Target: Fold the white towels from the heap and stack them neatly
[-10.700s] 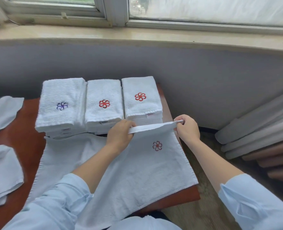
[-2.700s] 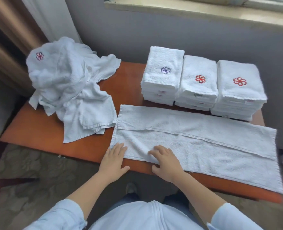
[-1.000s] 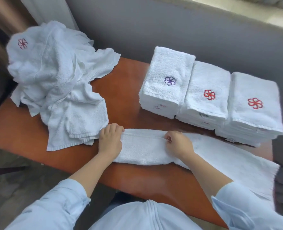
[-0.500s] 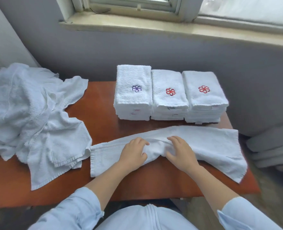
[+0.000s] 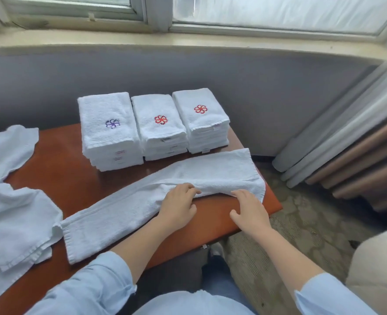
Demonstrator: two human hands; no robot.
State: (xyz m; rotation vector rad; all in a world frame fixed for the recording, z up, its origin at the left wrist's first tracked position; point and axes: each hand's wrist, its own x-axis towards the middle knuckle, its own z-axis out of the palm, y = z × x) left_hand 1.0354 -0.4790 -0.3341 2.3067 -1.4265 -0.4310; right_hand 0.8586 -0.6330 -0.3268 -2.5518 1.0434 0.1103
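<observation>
While both hands, left [image 5: 178,206] and right [image 5: 248,209], lie spread and apart on the long narrow white terry towel [image 5: 142,201] across the red-brown bench [image 5: 69,176], lengthwise folding looks finished; next, its ends need folding crosswise toward the three far stacks [image 5: 153,126].

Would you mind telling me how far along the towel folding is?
Done: three stacks of folded towels stand at the table's back. In hand: both hands, left and right, work a long narrow towel strip. Left: the unfolded heap at the left.
</observation>
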